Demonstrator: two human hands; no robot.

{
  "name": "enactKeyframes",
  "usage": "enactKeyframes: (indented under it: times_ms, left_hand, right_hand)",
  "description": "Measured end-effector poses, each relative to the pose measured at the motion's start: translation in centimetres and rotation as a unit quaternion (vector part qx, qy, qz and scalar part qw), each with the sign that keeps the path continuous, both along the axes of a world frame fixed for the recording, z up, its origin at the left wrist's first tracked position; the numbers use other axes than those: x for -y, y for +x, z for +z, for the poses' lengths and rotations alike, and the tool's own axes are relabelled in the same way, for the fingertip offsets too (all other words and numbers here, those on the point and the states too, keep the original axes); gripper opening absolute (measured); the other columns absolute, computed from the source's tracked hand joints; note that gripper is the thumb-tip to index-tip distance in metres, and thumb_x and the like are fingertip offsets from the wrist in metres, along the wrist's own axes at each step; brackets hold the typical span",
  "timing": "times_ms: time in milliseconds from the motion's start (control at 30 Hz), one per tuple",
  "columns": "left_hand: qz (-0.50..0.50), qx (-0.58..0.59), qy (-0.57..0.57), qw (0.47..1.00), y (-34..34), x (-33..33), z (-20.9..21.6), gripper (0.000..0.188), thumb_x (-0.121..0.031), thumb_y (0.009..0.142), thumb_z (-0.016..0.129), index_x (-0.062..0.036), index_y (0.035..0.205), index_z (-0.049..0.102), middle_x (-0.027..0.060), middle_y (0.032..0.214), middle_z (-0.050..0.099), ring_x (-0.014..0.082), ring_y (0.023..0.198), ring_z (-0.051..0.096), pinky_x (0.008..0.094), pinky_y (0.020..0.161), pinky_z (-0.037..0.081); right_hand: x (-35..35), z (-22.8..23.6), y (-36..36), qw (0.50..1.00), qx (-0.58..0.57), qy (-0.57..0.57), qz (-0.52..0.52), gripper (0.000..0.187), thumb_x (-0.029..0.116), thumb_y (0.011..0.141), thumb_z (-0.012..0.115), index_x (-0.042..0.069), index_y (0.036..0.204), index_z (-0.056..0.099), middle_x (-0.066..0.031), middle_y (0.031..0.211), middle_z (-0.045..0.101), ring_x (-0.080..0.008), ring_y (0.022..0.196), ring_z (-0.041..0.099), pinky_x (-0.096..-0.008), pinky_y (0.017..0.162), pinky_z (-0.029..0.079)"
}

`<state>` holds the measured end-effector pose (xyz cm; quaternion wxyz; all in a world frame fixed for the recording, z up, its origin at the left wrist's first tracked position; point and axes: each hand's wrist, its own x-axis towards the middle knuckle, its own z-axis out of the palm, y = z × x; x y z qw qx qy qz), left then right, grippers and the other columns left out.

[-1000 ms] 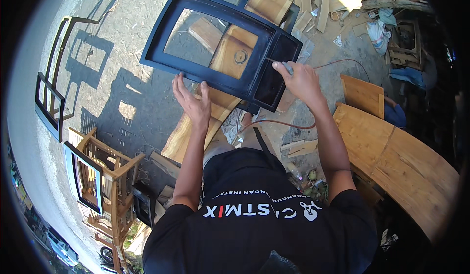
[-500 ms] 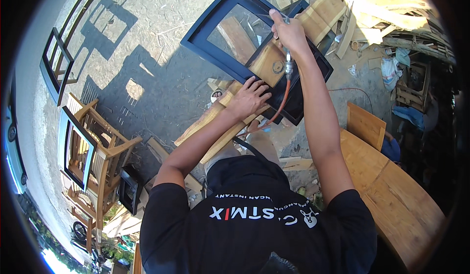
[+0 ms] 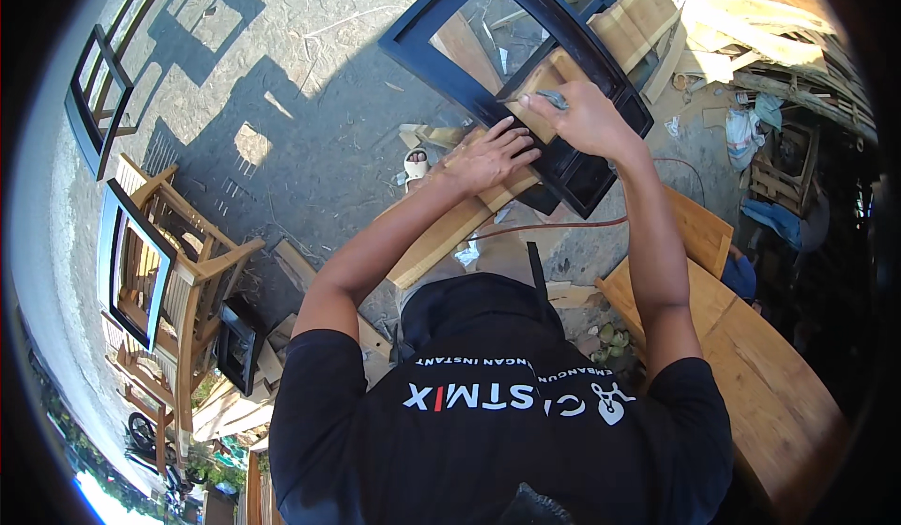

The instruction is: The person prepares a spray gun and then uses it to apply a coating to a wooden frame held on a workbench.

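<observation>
A black wooden frame [image 3: 441, 62] with a window-like opening lies across wooden boards [image 3: 462, 234] in front of me. My left hand [image 3: 493, 157] rests palm down on its near edge, fingers spread and nearly flat. Over the frame's lower part, my right hand [image 3: 589, 121] is closed around a small grey metal air blow gun [image 3: 554, 99], most of it hidden by the fingers. A red air hose [image 3: 554, 226] runs low behind my right forearm; its coupling is out of sight. Another wooden board [image 3: 643, 23] shows beyond the frame.
Stacked wood offcuts [image 3: 774, 32] fill the far right. A brown wooden tabletop [image 3: 760, 365] stands at my right, with a person's blue sleeve [image 3: 740, 276] beside it. On the left are a wooden chair [image 3: 192, 272] and a black-and-white frame [image 3: 136, 264]. A sandalled foot [image 3: 416, 164] shows beyond the boards.
My right hand has come down and slightly right, closer to my left hand, with the blow gun turned. The hose coupling has gone from view. The black frame appears farther right in view.
</observation>
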<state>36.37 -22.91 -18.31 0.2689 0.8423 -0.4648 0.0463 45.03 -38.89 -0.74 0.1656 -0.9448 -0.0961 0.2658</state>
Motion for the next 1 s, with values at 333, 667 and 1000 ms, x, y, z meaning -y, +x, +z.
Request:
enactKeyframes:
  times_ms: [333, 667, 1000]
  left_hand:
    - [0.017, 0.007, 0.058, 0.998, 12.2, -13.5, 1.3, 0.039, -0.021, 0.084, 0.075, -0.0142, 0.121, 0.066, 0.0013, 0.110, 0.065, 0.0223, 0.108, 0.061, 0.0401, 0.097, 0.046]
    - [-0.067, -0.026, 0.085, 0.994, 4.9, -1.4, 1.6, 0.034, -0.026, 0.093, 0.068, -0.0117, 0.124, 0.064, 0.0047, 0.107, 0.062, 0.0255, 0.103, 0.059, 0.0406, 0.087, 0.046]
    - [-0.067, 0.030, 0.123, 0.990, -3.6, 16.4, 2.8, 0.102, -0.069, 0.086, 0.061, -0.0101, 0.162, 0.026, 0.0150, 0.168, 0.023, 0.0379, 0.155, 0.022, 0.0578, 0.123, 0.022]
  right_hand:
    - [3.9, 2.5, -12.4, 0.979, 0.056, -0.071, -0.185, 0.053, 0.046, 0.100, 0.063, -0.005, 0.088, 0.072, -0.0247, 0.063, 0.064, -0.0421, 0.068, 0.068, -0.0464, 0.062, 0.051]
    - [14.3, 1.6, -19.2, 0.940, 0.045, 0.023, -0.337, 0.055, 0.049, 0.099, 0.061, -0.005, 0.093, 0.074, -0.0262, 0.068, 0.066, -0.0467, 0.074, 0.068, -0.0491, 0.070, 0.052]
    - [25.7, -3.1, -19.0, 0.919, 0.166, 0.072, -0.351, 0.067, 0.059, 0.097, 0.061, -0.005, 0.079, 0.070, -0.0157, 0.061, 0.064, -0.0286, 0.059, 0.062, -0.0446, 0.061, 0.050]
